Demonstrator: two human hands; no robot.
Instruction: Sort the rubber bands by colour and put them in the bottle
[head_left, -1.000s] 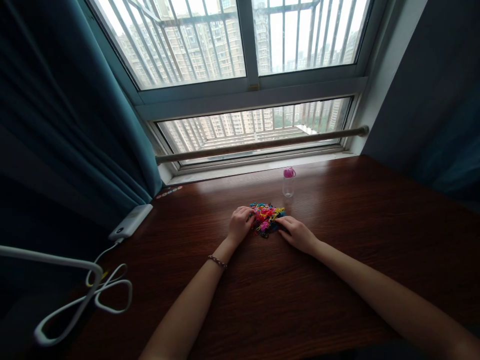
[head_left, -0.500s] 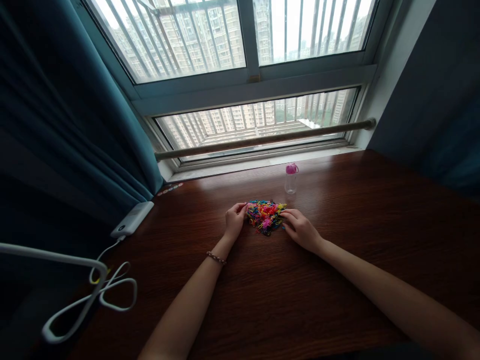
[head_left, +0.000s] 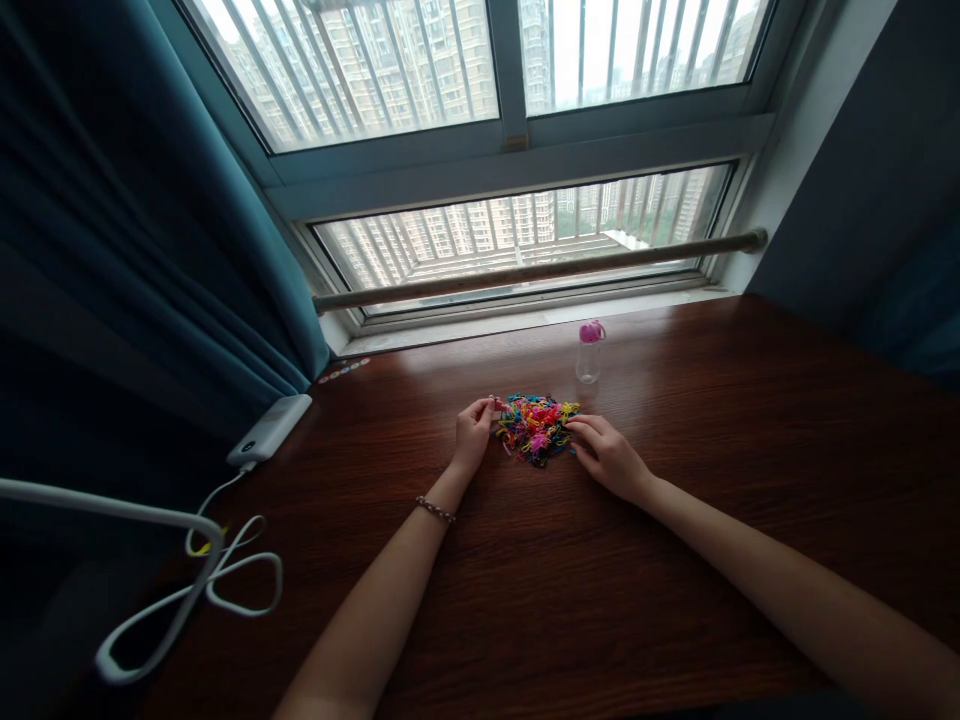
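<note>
A heap of small colourful rubber bands (head_left: 536, 428) lies on the dark wooden table. My left hand (head_left: 472, 438), with a beaded bracelet (head_left: 435, 509) on its wrist, is at the heap's left edge. Its thumb and forefinger are pinched together; what sits between the tips is too small to make out. On the opposite side, my right hand (head_left: 609, 460) rests with fingers stretched out and slightly apart, the tips touching the heap's right edge. Just behind the heap stands a small clear bottle (head_left: 589, 360) with a pink lid.
At the left edge of the table (head_left: 525, 600) lies a white power bank (head_left: 270, 430) with a white cable (head_left: 244, 590). A pale bent tube (head_left: 105, 502) reaches in from the left. Behind are a blue curtain (head_left: 247, 250) and a window with a rail (head_left: 540, 272).
The whole view has shifted slightly. My left fingertips have lifted a little at the heap's edge, still pinched. My right hand stays by the heap's right side.
</note>
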